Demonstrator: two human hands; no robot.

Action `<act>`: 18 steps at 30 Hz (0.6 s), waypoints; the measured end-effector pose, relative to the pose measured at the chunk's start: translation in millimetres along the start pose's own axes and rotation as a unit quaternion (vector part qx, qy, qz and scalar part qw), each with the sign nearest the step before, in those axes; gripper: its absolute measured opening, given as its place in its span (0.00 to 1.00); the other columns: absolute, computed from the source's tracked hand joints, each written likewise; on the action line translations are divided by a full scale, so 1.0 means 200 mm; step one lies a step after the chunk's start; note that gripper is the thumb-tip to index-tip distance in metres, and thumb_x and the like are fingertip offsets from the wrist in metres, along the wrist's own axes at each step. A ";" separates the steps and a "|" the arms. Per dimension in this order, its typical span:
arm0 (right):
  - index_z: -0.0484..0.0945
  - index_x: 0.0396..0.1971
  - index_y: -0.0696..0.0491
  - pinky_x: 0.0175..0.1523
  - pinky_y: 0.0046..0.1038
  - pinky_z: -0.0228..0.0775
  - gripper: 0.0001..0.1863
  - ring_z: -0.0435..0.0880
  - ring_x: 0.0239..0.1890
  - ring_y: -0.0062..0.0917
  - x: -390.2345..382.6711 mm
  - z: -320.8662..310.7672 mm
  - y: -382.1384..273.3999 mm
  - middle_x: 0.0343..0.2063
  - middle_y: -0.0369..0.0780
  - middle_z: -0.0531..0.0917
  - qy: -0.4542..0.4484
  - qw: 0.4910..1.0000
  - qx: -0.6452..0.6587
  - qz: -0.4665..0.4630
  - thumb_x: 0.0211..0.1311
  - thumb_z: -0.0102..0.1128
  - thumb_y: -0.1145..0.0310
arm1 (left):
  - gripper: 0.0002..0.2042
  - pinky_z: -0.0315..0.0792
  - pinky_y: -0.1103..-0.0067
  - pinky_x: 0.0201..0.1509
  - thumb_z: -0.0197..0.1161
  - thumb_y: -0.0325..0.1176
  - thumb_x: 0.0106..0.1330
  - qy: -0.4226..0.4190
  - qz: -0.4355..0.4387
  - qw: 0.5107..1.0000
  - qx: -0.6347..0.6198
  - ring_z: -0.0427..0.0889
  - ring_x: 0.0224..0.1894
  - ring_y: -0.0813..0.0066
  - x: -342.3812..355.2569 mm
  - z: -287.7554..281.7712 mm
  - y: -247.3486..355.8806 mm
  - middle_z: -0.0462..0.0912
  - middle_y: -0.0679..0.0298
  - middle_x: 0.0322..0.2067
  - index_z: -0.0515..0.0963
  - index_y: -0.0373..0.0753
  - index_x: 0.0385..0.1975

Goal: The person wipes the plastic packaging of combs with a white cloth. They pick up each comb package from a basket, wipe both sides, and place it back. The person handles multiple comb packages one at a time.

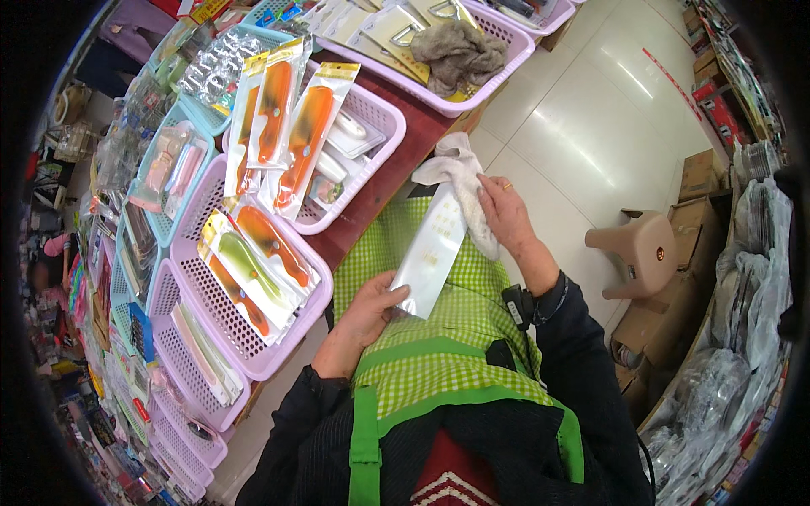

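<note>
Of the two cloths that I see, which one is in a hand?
The white cloth, held by the right hand at the pale packet; the grey-brown cloth lies in a purple basket, untouched.

Toward one and two o'clock, the pale tiled floor (540, 139) gleams with white streaks of reflected light (627, 72). At two, a thin red strip (672, 84) runs near crowded shelving (736, 72). At three, a beige stool (633, 253) stands beside cardboard boxes (699, 173). Toward twelve shows a dark red tabletop (418, 139).
</note>
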State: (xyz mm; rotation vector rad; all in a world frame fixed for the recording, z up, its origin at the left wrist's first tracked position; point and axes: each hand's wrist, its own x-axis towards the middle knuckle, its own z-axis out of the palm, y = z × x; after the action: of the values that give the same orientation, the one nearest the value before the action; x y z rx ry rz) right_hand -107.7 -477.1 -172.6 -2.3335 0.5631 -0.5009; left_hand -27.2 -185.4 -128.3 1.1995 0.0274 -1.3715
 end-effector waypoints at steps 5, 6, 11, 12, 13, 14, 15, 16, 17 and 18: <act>0.75 0.54 0.55 0.48 0.36 0.74 0.18 0.80 0.43 0.45 -0.13 0.00 -0.15 0.44 0.49 0.77 -0.017 0.999 0.009 -0.049 0.63 0.56 0.72 | 0.21 0.76 0.77 0.43 0.63 0.34 0.65 -0.032 0.020 0.999 -0.018 0.81 0.40 0.76 0.00 0.04 0.02 0.82 0.63 0.43 0.71 0.33 0.56; 0.74 0.55 0.54 0.48 0.37 0.75 0.20 0.80 0.43 0.44 -0.17 0.00 -0.20 0.44 0.49 0.77 -0.053 0.998 0.018 -0.038 0.62 0.56 0.73 | 0.21 0.77 0.76 0.45 0.61 0.32 0.66 -0.034 0.013 0.999 -0.016 0.82 0.42 0.74 0.00 0.04 0.02 0.82 0.63 0.45 0.70 0.33 0.58; 0.70 0.57 0.52 0.46 0.38 0.76 0.23 0.81 0.42 0.41 -0.32 -0.05 -0.41 0.46 0.46 0.76 -0.238 0.957 0.043 -0.158 0.61 0.56 0.66 | 0.18 0.77 0.69 0.50 0.54 0.32 0.70 -0.001 -0.002 0.998 -0.071 0.81 0.48 0.68 0.04 0.05 0.01 0.79 0.60 0.51 0.69 0.34 0.58; 0.69 0.58 0.52 0.46 0.39 0.75 0.24 0.81 0.42 0.42 -0.34 -0.07 -0.43 0.46 0.46 0.76 -0.266 0.947 0.074 -0.162 0.61 0.56 0.66 | 0.18 0.77 0.67 0.51 0.53 0.32 0.71 0.006 -0.003 0.996 -0.091 0.80 0.49 0.67 0.05 0.04 0.00 0.79 0.60 0.51 0.69 0.34 0.58; 0.69 0.58 0.52 0.45 0.39 0.75 0.24 0.80 0.41 0.44 -0.34 -0.09 -0.46 0.46 0.47 0.76 -0.286 0.935 0.113 -0.176 0.62 0.56 0.66 | 0.18 0.77 0.66 0.51 0.52 0.33 0.71 0.019 -0.008 0.993 -0.114 0.80 0.50 0.66 0.05 0.03 -0.01 0.78 0.59 0.51 0.69 0.34 0.58; 0.69 0.58 0.52 0.44 0.41 0.73 0.23 0.80 0.39 0.46 -0.33 -0.10 -0.48 0.46 0.47 0.75 -0.302 0.932 0.114 -0.167 0.63 0.55 0.66 | 0.16 0.78 0.63 0.51 0.50 0.34 0.73 0.003 -0.004 0.992 -0.128 0.80 0.50 0.64 0.06 0.02 -0.01 0.78 0.58 0.51 0.70 0.35 0.55; 0.69 0.58 0.52 0.44 0.41 0.74 0.23 0.81 0.39 0.45 -0.32 -0.12 -0.50 0.46 0.47 0.75 -0.298 0.934 0.098 -0.172 0.63 0.55 0.66 | 0.16 0.78 0.63 0.50 0.50 0.34 0.73 -0.002 -0.001 0.992 -0.123 0.80 0.50 0.64 0.07 0.02 -0.02 0.78 0.58 0.51 0.70 0.35 0.55; 0.70 0.58 0.51 0.44 0.41 0.74 0.23 0.81 0.40 0.44 -0.32 -0.12 -0.52 0.46 0.46 0.75 -0.295 0.935 0.087 -0.177 0.63 0.54 0.65 | 0.15 0.78 0.63 0.50 0.49 0.34 0.73 0.002 -0.004 0.992 -0.125 0.80 0.49 0.64 0.07 0.01 -0.02 0.78 0.58 0.51 0.71 0.35 0.55; 0.70 0.57 0.51 0.45 0.40 0.74 0.22 0.82 0.40 0.43 -0.30 -0.13 -0.53 0.46 0.46 0.76 -0.322 0.931 0.056 -0.161 0.63 0.54 0.65 | 0.15 0.78 0.63 0.50 0.49 0.34 0.73 0.003 -0.010 0.991 -0.130 0.80 0.49 0.64 0.08 0.00 -0.02 0.78 0.58 0.51 0.71 0.35 0.55; 0.70 0.58 0.50 0.45 0.40 0.75 0.22 0.82 0.41 0.43 -0.28 -0.13 -0.54 0.47 0.46 0.76 -0.307 0.938 0.017 -0.161 0.63 0.54 0.64 | 0.15 0.79 0.65 0.48 0.50 0.34 0.73 0.010 -0.014 0.994 -0.111 0.80 0.49 0.65 0.08 0.00 -0.02 0.79 0.58 0.50 0.71 0.35 0.55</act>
State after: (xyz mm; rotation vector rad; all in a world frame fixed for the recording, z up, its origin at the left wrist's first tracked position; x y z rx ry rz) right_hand -139.5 -388.3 -91.5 -2.3847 -0.1247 0.0927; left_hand -25.6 -195.8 -141.0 1.0298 0.2066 -1.3417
